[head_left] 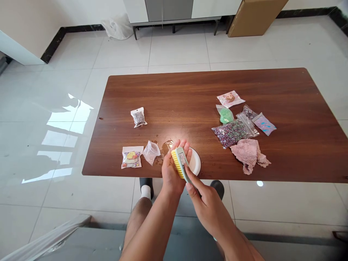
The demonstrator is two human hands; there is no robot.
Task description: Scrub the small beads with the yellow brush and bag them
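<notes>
Head: left hand (172,177) palm-up, right hand (207,199) holds brush (181,161).

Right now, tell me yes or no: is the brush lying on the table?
No, the right hand grips the brush, holding it over the open left hand.

The middle of the table (174,94) lies open from beyond the left hand (169,174) to the far edge; its right end is bare too. Leftward, the packet (132,157) and pouch (151,152) block the near side; a gap separates them from the small bag (139,117). Rightward, the bead bag (231,132) and cloth (248,152) obstruct. The brush (180,161) covers the left palm; the plate (195,163) sits just beside.
</notes>
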